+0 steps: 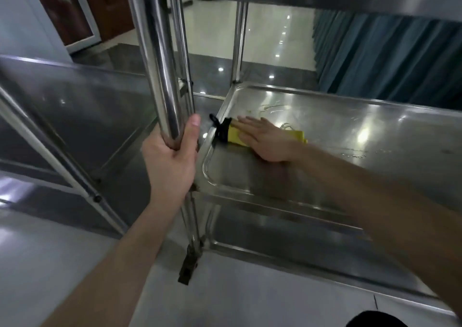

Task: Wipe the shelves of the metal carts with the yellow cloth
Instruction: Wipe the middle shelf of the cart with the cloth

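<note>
Polished floor tiles and a blue curtain sit beyond the metal cart. On its middle shelf the yellow cloth lies by the left rim, pressed flat under the right hand, whose fingers are straight and spread. The left hand is wrapped round the upright post (a sensible brace, I judge). To wipe well, keep the palm flat, overlap strokes into the corners, and clear the wet streaks farther right.
</note>
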`<action>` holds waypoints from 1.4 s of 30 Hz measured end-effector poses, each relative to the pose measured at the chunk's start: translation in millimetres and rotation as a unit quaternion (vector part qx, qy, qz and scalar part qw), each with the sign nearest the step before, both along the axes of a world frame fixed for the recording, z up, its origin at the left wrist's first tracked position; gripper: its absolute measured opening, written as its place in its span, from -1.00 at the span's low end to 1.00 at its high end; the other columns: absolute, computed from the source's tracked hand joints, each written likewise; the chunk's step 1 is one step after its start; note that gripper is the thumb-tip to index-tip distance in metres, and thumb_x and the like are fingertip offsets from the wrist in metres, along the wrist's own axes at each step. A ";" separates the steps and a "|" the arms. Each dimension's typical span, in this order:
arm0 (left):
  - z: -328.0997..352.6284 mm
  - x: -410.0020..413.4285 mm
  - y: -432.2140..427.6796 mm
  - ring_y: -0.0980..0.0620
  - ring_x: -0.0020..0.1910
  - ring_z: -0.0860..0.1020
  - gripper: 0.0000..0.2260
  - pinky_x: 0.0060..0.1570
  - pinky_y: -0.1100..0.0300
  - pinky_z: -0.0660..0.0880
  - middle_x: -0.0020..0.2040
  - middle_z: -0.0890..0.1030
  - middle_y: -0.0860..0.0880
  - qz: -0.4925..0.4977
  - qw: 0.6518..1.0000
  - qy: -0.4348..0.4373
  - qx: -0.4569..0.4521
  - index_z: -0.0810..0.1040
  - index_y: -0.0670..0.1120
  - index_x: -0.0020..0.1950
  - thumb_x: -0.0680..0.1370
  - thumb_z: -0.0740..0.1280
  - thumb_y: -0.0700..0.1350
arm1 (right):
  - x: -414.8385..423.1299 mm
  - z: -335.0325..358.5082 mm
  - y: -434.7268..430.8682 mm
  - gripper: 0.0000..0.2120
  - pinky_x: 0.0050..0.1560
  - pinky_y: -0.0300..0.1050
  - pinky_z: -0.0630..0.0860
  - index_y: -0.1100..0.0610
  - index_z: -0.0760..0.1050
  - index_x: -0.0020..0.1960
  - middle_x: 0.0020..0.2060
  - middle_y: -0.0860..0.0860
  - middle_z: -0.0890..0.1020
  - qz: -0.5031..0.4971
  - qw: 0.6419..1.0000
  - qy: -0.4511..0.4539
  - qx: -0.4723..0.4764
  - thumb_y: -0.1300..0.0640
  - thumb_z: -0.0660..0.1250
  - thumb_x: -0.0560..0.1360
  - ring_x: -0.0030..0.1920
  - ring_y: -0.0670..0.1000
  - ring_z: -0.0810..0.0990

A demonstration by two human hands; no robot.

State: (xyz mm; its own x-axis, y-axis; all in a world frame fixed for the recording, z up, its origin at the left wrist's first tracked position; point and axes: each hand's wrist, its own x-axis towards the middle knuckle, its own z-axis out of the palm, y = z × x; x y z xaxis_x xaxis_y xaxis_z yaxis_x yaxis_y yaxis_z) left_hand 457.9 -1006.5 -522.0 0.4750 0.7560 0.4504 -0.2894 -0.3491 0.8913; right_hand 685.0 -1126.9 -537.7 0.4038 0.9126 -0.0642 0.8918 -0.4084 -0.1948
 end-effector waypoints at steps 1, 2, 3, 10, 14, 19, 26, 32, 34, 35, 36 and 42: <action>-0.7 1.1 -1.7 -0.09 -0.54 0.36 -0.58 -0.43 0.06 0.32 -0.48 0.39 0.03 0.003 1.000 -0.001 0.001 0.41 0.07 -0.33 0.66 0.44 0.14 | 17.2 0.9 19.9 -0.45 0.69 0.06 -0.15 -0.08 -0.03 0.76 0.74 -0.01 0.03 -0.037 0.999 -0.007 -0.009 -0.16 -0.13 0.79 0.72 -0.01 -0.04; -1.8 1.4 -3.6 -0.10 -0.54 0.36 -0.56 -0.43 0.05 0.32 -0.48 0.38 0.03 0.006 1.000 0.001 -0.001 0.39 0.04 -0.33 0.67 0.43 0.13 | 27.0 0.5 34.3 -0.44 0.70 0.09 -0.15 -0.05 -0.05 0.76 0.74 0.01 0.01 -0.065 0.998 -0.020 -0.015 -0.14 -0.14 0.79 0.73 0.01 -0.05; -2.3 1.6 -4.9 -0.11 -0.54 0.35 -0.54 -0.42 0.05 0.32 -0.48 0.37 0.02 0.009 1.000 0.003 -0.005 0.37 0.00 -0.32 0.67 0.44 0.13 | 26.6 1.0 40.9 -0.44 0.69 0.12 -0.17 -0.02 -0.08 0.76 0.74 0.03 -0.01 -0.077 0.996 -0.034 -0.017 -0.13 -0.16 0.79 0.73 0.02 -0.06; 8.9 -1.4 -16.0 -0.13 -0.54 0.29 -0.54 -0.49 0.02 0.25 -0.48 0.34 0.04 -0.011 0.999 -0.032 -0.033 0.37 -0.04 -0.31 0.69 0.33 0.17 | -85.5 3.8 -47.9 -0.45 0.69 -0.11 -0.23 -0.08 -0.16 0.75 0.73 -0.10 -0.13 0.141 0.990 0.031 0.003 -0.12 -0.14 0.80 0.71 -0.12 -0.18; 9.3 -4.7 -17.8 -0.16 -0.55 0.28 -0.48 -0.51 -0.03 0.24 -0.49 0.35 0.02 -0.033 0.998 -0.046 -0.009 0.40 -0.03 -0.32 0.69 0.25 0.30 | -41.5 5.4 -14.8 -0.45 0.67 -0.09 -0.25 -0.11 -0.08 0.75 0.73 -0.12 -0.05 0.120 0.992 -0.040 0.012 -0.16 -0.16 0.79 0.71 -0.10 -0.13; 9.4 -6.0 -18.1 -0.18 -0.54 0.28 -0.51 -0.51 -0.16 0.24 -0.49 0.34 -0.04 -0.015 0.999 -0.034 -0.001 0.37 -0.01 -0.33 0.70 0.23 0.24 | 30.4 11.5 55.1 -0.44 0.69 0.07 -0.14 0.03 -0.07 0.76 0.74 0.03 0.01 -0.049 0.997 -0.062 -0.016 -0.09 -0.16 0.79 0.72 0.01 -0.04; 14.9 -9.7 -21.8 -0.09 -0.54 0.30 -0.51 -0.52 -0.02 0.21 -0.48 0.35 0.03 -0.045 0.997 -0.051 -0.033 0.42 0.07 -0.30 0.62 0.31 0.40 | -106.1 -7.8 -47.6 -0.45 0.66 -0.10 -0.32 -0.14 -0.22 0.73 0.71 -0.16 -0.16 0.126 0.991 -0.011 0.033 -0.18 -0.22 0.78 0.69 -0.17 -0.23; 0.7 -1.6 -16.5 -0.23 -0.54 0.24 -0.48 -0.50 -0.05 0.19 -0.48 0.28 -0.18 -0.015 0.998 -0.061 -0.025 0.34 -0.26 -0.27 0.71 0.23 0.12 | 31.3 1.7 26.3 -0.51 0.62 0.23 0.12 0.16 0.17 0.71 0.69 0.14 0.20 0.058 0.995 -0.079 0.021 0.09 0.04 0.80 0.67 0.21 0.20; -0.1 -0.3 -16.9 -0.25 -0.54 0.22 -0.49 -0.52 -0.03 0.16 -0.47 0.26 -0.18 -0.009 0.997 -0.069 -0.021 0.33 -0.26 -0.26 0.71 0.23 0.10 | 74.4 5.5 47.2 -0.48 0.66 0.13 0.04 0.06 0.08 0.74 0.72 0.07 0.15 -0.049 0.998 -0.044 0.004 -0.04 -0.05 0.81 0.70 0.14 0.12; 0.0 0.9 -16.4 -0.23 -0.54 0.23 -0.49 -0.52 -0.02 0.17 -0.48 0.26 -0.15 -0.006 0.997 -0.072 -0.014 0.33 -0.25 -0.27 0.71 0.23 0.11 | 78.5 5.9 51.8 -0.46 0.69 0.06 -0.06 0.01 0.01 0.75 0.73 0.01 0.08 -0.071 0.997 -0.041 -0.003 -0.10 -0.11 0.80 0.72 0.05 0.04; -0.4 1.6 -16.0 -0.20 -0.55 0.25 -0.48 -0.51 0.00 0.20 -0.49 0.28 -0.12 -0.004 0.997 -0.072 -0.014 0.33 -0.25 -0.28 0.71 0.23 0.11 | 68.9 6.8 51.1 -0.44 0.69 0.02 -0.12 0.00 -0.04 0.76 0.74 -0.02 0.03 -0.072 0.997 -0.032 0.002 -0.12 -0.14 0.80 0.72 -0.01 -0.02; 3.7 -0.6 -17.8 -0.10 -0.54 0.33 -0.37 -0.46 0.11 0.26 -0.49 0.37 -0.01 -0.021 0.997 -0.071 -0.040 0.37 -0.22 -0.25 0.64 0.33 0.33 | -70.5 -3.7 -46.2 -0.46 0.68 -0.11 -0.25 -0.14 -0.13 0.74 0.72 -0.15 -0.08 0.096 0.995 0.005 0.031 -0.18 -0.19 0.79 0.69 -0.19 -0.15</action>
